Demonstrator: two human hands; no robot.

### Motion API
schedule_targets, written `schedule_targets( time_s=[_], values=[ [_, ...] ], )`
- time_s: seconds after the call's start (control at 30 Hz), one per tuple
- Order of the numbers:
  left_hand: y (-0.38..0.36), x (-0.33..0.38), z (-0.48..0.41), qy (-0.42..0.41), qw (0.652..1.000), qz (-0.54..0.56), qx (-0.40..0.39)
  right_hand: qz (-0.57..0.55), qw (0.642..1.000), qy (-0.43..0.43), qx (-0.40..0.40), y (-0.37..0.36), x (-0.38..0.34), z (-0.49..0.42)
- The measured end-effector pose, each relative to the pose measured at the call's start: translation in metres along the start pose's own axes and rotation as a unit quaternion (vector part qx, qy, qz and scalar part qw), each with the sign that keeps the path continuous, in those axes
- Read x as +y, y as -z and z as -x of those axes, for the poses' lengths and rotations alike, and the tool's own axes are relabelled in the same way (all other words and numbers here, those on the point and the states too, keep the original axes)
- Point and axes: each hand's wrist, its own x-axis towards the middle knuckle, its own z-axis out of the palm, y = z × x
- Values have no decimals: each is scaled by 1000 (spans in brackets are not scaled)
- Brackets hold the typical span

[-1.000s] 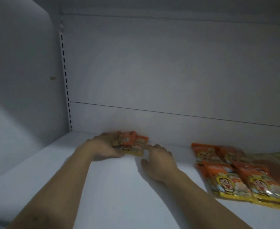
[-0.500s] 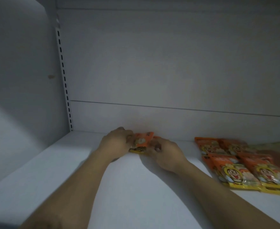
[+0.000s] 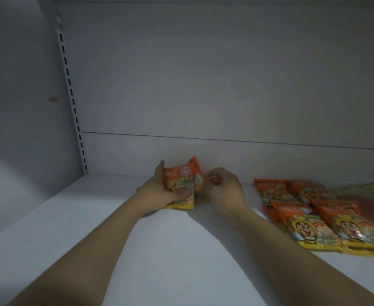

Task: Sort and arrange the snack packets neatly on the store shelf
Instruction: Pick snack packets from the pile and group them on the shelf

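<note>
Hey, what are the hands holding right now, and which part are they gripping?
A small bunch of orange snack packets. The left hand grips its left side, thumb across the lower front; the right hand pinches its right edge.

Glossy, crinkled orange-and-yellow plastic snack packets (image 3: 309, 219) lie on a smooth, matt white shelf board (image 3: 177, 250); matt white back panel (image 3: 203, 85).

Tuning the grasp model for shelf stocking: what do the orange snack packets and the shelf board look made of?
Held snack packets: thin, glossy printed plastic film, it seems; they buckle in the left hand.
Flat packets at right: same film by the look, with glare spots on the print.
Shelf board: smooth white with a low sheen, probably painted metal or laminate; cannot tell which.
</note>
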Motion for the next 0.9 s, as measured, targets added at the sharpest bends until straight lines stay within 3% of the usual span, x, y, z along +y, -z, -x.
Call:
schedule_targets(
  time_s=[0.23, 0.47, 0.6, 0.63, 0.7, 0.8, 0.9],
  values=[
    [4, 14, 0, -25, 977, 194, 86, -185, 979, -10, 80, 18, -18, -8],
    [-5, 45, 20, -38, 960, 278, 16, -161, 984, 35, 62, 41, -31, -8],
    [-14, 60, 27, -49, 956, 289, 17, -185, 981, -36, 55, 53, -40, -8],
    [-15, 64, 28, -48, 951, 303, 25, -176, 983, -46, 31, 56, -41, -7],
    [-19, 73, 26, -45, 943, 328, 28, -56, 997, -36, -45, 70, -47, -5],
    [-35, 92, 19, -65, 943, 325, 25, 118, 979, -49, -160, 104, -58, -7],
    [-57, 112, 10, -81, 940, 331, 10, 164, 977, -78, -114, 141, -62, -20]
  ],
)
